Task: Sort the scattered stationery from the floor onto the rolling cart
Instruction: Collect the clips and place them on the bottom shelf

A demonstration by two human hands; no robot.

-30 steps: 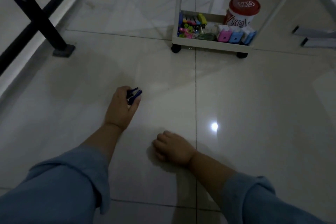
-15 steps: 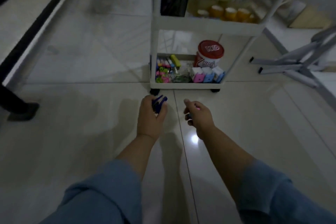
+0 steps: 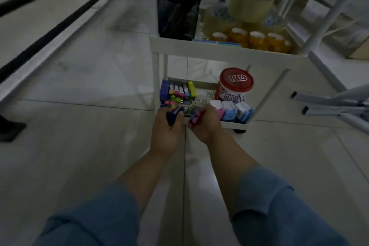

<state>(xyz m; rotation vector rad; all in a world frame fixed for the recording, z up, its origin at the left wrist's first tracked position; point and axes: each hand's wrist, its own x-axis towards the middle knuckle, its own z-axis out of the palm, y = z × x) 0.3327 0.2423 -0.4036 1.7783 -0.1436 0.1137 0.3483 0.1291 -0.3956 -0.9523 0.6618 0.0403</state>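
Now both hands have been brought up off the pale tiled floor (image 3: 89, 126) to the front lip of the white rolling cart (image 3: 219, 51). A second ago they were well short of it, and the right one was resting on the tiles. From this it is judged that the carrying is done and only the dropping-in remains for these two pieces.

A dark blue plastic piece (image 3: 173, 117) is gripped by the left hand (image 3: 166, 134), with the fingers clenched round it. A small pink piece (image 3: 194, 120) is pinched in the fingers of the right hand (image 3: 206, 126). Both are too blurred for their kind to be told. They are held just over the near edge of the lowest tray (image 3: 231, 125) and have not yet been released.

Inside that tray, a row of blue, pink and yellow markers and clips (image 3: 179, 91) is packed at the left. A cluster of small pink, blue and white blocks (image 3: 229, 113) lies at the right front. A round tub with a red lid (image 3: 236, 82) stands behind the blocks.

On the shelf above, a black mesh pen cup (image 3: 176, 14) filled with long items is seen at the left. Beside it, small amber tape rolls (image 3: 257, 39) are lined along the front, and large brown tape rolls (image 3: 249, 5) are stacked behind them.
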